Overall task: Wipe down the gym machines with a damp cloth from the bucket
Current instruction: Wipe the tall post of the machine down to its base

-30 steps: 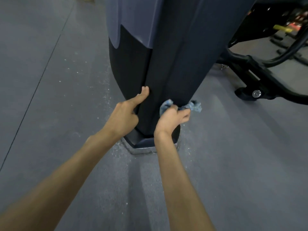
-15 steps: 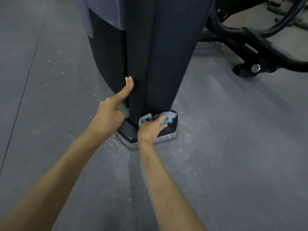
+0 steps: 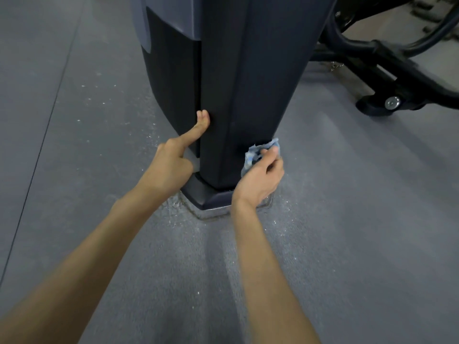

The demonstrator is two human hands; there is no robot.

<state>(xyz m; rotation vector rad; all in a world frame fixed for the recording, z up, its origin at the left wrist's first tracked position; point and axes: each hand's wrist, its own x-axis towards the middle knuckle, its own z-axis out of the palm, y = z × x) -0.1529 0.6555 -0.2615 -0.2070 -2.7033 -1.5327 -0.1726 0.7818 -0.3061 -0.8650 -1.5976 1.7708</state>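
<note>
The cloth is a small rag of pale blue, mottled with lighter and darker patches and crumpled into a loose wad. It sits low on the gym machine's column, pressed against the column's right-hand edge just above the base foot. The right hand grasps it: the fingers curl over the bunched fabric from the right and the thumb lies on its near side. The wad is longer than it is wide. Its long axis slants from the palm up and away to the right, and a ragged end pokes out past the fingertips, pointing away from the person.

The column itself is tall and dark, almost black, with a faint vertical grain. It stands upright on the floor, its long axis running straight up out of sight. A lighter grey-blue panel covers its upper left side.

The left hand holds nothing. Its fingers are stretched out straight with the tips touching the column's left front corner, higher up than the cloth, while the palm hangs just beside the base.

Pale specks dust the grey floor around the foot. Off to the right, well apart, a black tubular frame rests on the floor with a shiny bolt in its end.
</note>
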